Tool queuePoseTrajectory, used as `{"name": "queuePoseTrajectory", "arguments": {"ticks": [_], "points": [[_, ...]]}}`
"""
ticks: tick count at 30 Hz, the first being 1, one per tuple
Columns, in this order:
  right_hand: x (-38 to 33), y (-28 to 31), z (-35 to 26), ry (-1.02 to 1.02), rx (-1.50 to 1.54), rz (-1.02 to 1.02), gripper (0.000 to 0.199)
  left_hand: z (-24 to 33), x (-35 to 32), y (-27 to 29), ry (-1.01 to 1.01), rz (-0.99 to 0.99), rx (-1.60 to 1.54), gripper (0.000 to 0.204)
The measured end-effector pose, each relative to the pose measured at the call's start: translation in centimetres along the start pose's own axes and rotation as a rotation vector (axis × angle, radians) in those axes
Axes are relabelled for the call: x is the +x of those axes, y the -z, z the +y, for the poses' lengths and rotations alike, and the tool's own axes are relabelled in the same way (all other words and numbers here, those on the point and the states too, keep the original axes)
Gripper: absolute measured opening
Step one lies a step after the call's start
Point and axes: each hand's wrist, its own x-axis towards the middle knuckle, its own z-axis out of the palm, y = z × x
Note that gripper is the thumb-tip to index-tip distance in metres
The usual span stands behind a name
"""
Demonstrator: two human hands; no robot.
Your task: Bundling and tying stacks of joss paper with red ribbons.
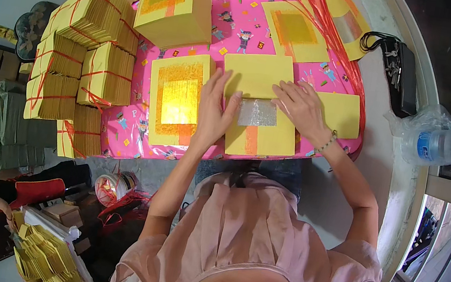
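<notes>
In front of me on the pink patterned tablecloth (225,29) lies a yellow paper sheet (259,78) with a silver foil patch (258,112); its far part looks folded over. My right hand (301,110) rests on the fold's right side, fingers stretched out. At its left edge is my left hand (218,110), open, with fingers and thumb apart. Just left of that hand sits a stack of yellow paper with a gold foil square (180,101) on top. Another yellow sheet (341,115) pokes out beneath my right wrist.
Tied bundles of yellow paper (64,59) are piled at the left. A tall gold-foil paper stack (179,6) stands farther back. Red plastic strands (336,34) run down the right side, past a black pouch with keys (398,74) and a plastic bottle (443,146). A person's hand (4,206) shows lower left.
</notes>
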Motion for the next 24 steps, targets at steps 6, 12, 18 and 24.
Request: {"name": "queuePoseTrajectory", "arguments": {"ticks": [6,12,18,24], "points": [[-0.2,-0.6,0.6,0.066,0.009,0.137,0.028,0.2,1.7,-1.1,0.388,-0.002,-0.335,0.063],[-0.4,1.0,-0.4,-0.011,0.064,0.129,0.027,-1.9,0.7,-3.6,0.371,0.133,-0.739,0.064],[-0.9,3.1,-1.4,-0.412,0.413,0.369,0.036,0.4,-1.5,-2.8,0.237,0.212,-0.815,0.055],[-2.1,3.3,-2.1,-0.641,1.087,0.393,0.039,2.6,-2.6,-2.5,0.241,0.147,-0.911,0.05]]}}
